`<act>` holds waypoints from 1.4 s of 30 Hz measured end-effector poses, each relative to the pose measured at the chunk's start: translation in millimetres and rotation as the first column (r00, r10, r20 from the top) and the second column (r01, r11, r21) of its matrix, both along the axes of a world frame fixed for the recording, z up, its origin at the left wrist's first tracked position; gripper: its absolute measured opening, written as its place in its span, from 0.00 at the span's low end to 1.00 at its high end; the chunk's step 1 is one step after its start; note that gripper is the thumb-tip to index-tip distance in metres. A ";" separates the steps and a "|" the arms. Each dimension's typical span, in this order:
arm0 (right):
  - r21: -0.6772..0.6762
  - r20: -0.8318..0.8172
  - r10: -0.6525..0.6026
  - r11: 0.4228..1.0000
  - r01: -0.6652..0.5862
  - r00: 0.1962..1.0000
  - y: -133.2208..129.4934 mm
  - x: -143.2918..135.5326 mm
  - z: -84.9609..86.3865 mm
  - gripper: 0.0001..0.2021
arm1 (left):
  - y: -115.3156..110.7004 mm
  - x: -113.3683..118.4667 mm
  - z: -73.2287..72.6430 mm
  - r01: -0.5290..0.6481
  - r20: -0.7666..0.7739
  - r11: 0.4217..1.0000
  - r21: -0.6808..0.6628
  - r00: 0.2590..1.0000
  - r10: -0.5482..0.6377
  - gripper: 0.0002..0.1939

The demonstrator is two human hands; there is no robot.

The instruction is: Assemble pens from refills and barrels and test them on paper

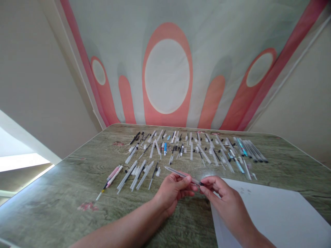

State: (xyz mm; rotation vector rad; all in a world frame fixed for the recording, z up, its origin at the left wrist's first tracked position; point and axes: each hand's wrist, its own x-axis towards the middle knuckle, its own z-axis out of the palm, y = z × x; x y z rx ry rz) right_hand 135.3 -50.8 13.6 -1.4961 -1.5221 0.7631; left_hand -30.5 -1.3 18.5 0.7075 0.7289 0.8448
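My left hand [178,189] is closed around the translucent barrel of a pen [177,171], which slants with its narrow end up and to the left. At the pen's other end sits a small black end piece [201,183], pinched between the thumb and fingers of my right hand [219,193]. Whether that piece is fully seated in the barrel I cannot tell. Just beyond my hands, pen parts lie in rows: clear barrels [144,175], a thin refill [153,175], small black plugs and clear caps [158,171].
White paper [269,210] lies at the right, partly under my right hand. Several dark-ended pens [256,151] are grouped at the far right. Pink and white pen parts [113,175] lie at the left. A patterned backdrop [167,75] rises behind the wood-grain table [64,193].
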 end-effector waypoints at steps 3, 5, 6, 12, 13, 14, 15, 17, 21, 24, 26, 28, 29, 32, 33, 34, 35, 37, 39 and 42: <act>0.034 0.037 -0.024 0.999 0.022 0.999 -0.7 0.7 -3.1 0.08 | -1.5 0.5 1.3 -0.002 0.001 1.000 0.009 1.000 0.002 0.12; 0.037 0.031 -0.027 0.999 0.026 0.999 -0.9 1.1 -4.0 0.08 | -2.7 0.7 1.8 -0.005 -0.001 1.000 0.014 1.000 0.005 0.13; 0.040 0.030 -0.029 0.999 0.028 0.999 -1.0 1.2 -3.8 0.08 | -3.2 0.8 1.8 -0.008 -0.004 1.000 0.017 1.000 0.008 0.13; 0.103 0.103 -0.051 0.994 0.041 0.993 -2.0 2.0 -0.6 0.07 | -3.9 1.2 -0.1 -0.069 -0.042 0.997 0.035 0.997 0.070 0.15; 0.105 0.105 -0.051 0.994 0.040 0.993 -2.1 2.1 -0.7 0.07 | -3.6 1.2 -0.1 -0.083 -0.064 0.996 0.043 0.994 0.085 0.15; 0.104 0.103 -0.049 0.994 0.038 0.994 -2.2 2.2 -1.0 0.07 | -3.2 1.2 0.2 -0.092 -0.093 0.995 0.049 0.991 0.096 0.15; 0.101 0.096 -0.044 0.994 0.035 0.994 -2.2 2.1 -1.3 0.07 | -3.0 1.2 0.7 -0.099 -0.122 0.994 0.054 0.987 0.105 0.16; 0.096 0.074 -0.040 0.995 0.032 0.997 -2.5 1.5 -1.5 0.08 | -2.6 1.1 2.2 -0.089 -0.149 0.995 0.051 0.984 0.096 0.16; 0.087 0.027 -0.065 0.994 0.062 0.998 -3.9 0.0 0.7 0.08 | -2.5 0.8 4.1 -0.035 -0.094 0.999 0.025 0.995 0.037 0.15; 0.060 0.008 -0.078 0.995 0.078 0.997 -4.2 -0.7 1.9 0.09 | -2.4 0.4 2.8 -0.020 -0.080 1.000 0.012 0.997 0.021 0.15; 0.038 -0.009 -0.074 0.997 0.074 0.997 -3.7 -1.2 1.1 0.09 | -2.5 0.3 1.5 -0.011 -0.078 1.000 0.005 0.997 0.011 0.15; 0.024 -0.032 -0.067 0.997 0.068 0.997 -2.9 -1.4 -0.5 0.10 | -2.9 0.4 0.6 -0.008 -0.074 1.000 -0.005 0.997 0.008 0.15; 0.021 -0.039 -0.068 0.997 0.069 0.997 -2.5 -1.3 -1.4 0.10 | -3.2 0.6 0.4 -0.011 -0.071 1.000 -0.011 0.997 0.010 0.15; 0.035 -0.024 -0.071 0.997 0.071 0.997 -1.8 0.1 -2.9 0.12 | -4.0 1.2 1.0 -0.034 -0.067 0.999 -0.023 0.997 0.032 0.16; 0.042 -0.011 -0.058 0.997 0.059 0.998 -1.8 0.8 -2.9 0.12 | -4.2 1.3 1.4 -0.041 -0.070 0.999 -0.020 0.997 0.040 0.16; 0.049 0.002 -0.041 0.998 0.041 0.999 -1.9 1.5 -2.5 0.12 | -4.4 1.5 1.8 -0.046 -0.073 0.999 -0.015 0.996 0.045 0.16; 0.052 0.011 -0.023 0.998 0.022 1.000 -2.1 2.2 -1.9 0.12 | -4.5 1.5 2.2 -0.049 -0.077 0.999 -0.007 0.996 0.048 0.17; 0.050 0.019 -0.004 0.999 0.003 1.000 -2.4 3.0 -0.5 0.13 | -4.5 1.4 2.8 -0.049 -0.082 0.999 0.008 0.995 0.049 0.17; 0.049 0.025 -0.005 0.999 0.004 1.000 -2.7 3.0 1.0 0.13 | -4.3 1.2 3.2 -0.044 -0.085 0.999 0.017 0.995 0.046 0.17; 0.059 0.049 0.007 0.998 -0.010 0.999 -3.0 2.5 3.3 0.13 | -3.7 0.7 4.0 -0.047 -0.092 0.999 0.022 0.995 0.049 0.17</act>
